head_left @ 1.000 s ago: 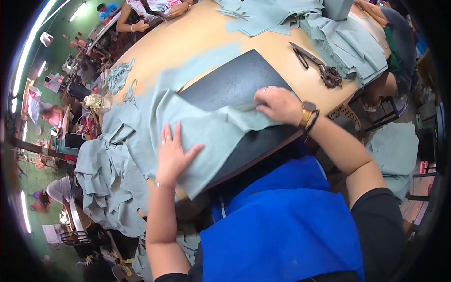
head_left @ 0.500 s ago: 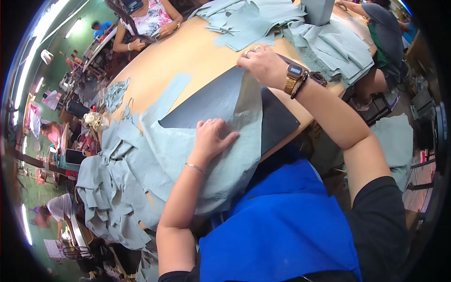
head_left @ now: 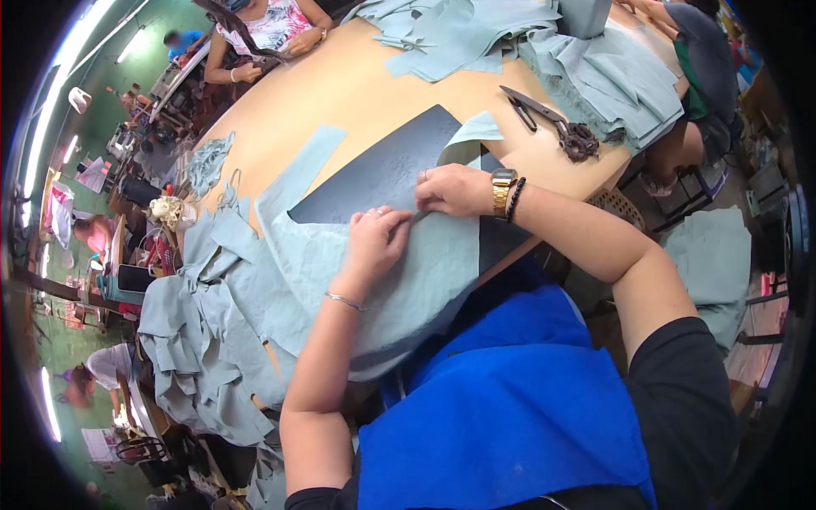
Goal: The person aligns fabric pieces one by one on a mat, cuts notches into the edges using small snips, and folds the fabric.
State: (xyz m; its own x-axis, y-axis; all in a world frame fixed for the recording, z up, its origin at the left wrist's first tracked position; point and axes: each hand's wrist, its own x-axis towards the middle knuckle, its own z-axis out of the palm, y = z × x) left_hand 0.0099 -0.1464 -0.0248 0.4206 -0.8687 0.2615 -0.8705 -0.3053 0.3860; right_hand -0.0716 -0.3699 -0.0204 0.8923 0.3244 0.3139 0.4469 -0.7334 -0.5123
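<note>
Both hands meet at the edge of a pale grey-green cloth sheet [head_left: 408,289]

The left hand [head_left: 374,246], below a slim silver bracelet [head_left: 346,302], touches the sheet. Just beside it, the right hand [head_left: 455,189], wearing a gold-coloured wristwatch [head_left: 503,191], bends its fingers onto the same edge; their grip is partly hidden. The cloth partly covers a flat blue-black panel [head_left: 382,174] on a light wooden tabletop [head_left: 340,93]. Dark metal scissors [head_left: 544,110] with wrapped handles lie near a stack of grey-green cloth pieces [head_left: 608,81]. Across the table sits a person in a pink-flowered white top [head_left: 272,30].

Scissors [head_left: 546,111] lie near a cloth stack [head_left: 616,78] on the table [head_left: 340,93], a floral-topped person [head_left: 265,34] at its edge.
</note>
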